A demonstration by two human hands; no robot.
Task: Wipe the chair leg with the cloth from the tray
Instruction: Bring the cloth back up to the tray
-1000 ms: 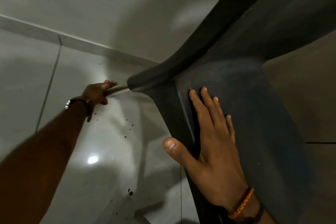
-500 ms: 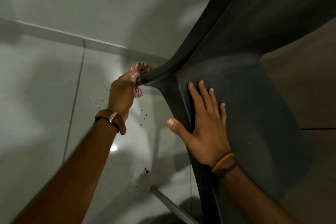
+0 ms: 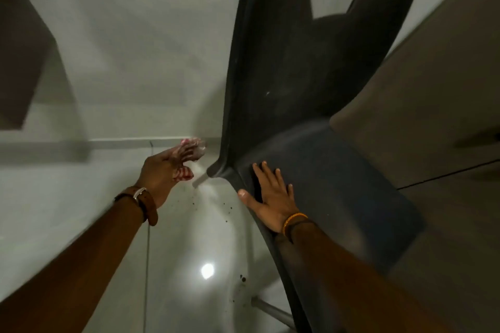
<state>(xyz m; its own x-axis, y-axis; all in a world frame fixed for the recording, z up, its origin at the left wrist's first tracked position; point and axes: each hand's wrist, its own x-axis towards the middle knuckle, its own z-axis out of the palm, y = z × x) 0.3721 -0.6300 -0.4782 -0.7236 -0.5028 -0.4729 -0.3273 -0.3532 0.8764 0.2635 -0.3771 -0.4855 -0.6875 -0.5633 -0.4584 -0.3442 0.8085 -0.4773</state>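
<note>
Left hand point(image 3: 159, 170) at frame centre-left, arm outstretched, fingers curled closed; right hand point(image 3: 270, 197) centre, flat, fingers spread.

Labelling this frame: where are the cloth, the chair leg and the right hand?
cloth point(image 3: 186, 172): head view, striped fold below the fingers.
chair leg point(image 3: 199, 180): head view, pale metal stub.
right hand point(image 3: 270, 197): head view, back of hand.

Chair point(image 3: 311, 89) matt dark plastic; leg point(image 3: 199, 180) smooth metal; cloth point(image 3: 185, 172) striped fabric; floor point(image 3: 189, 238) glossy tile.
</note>
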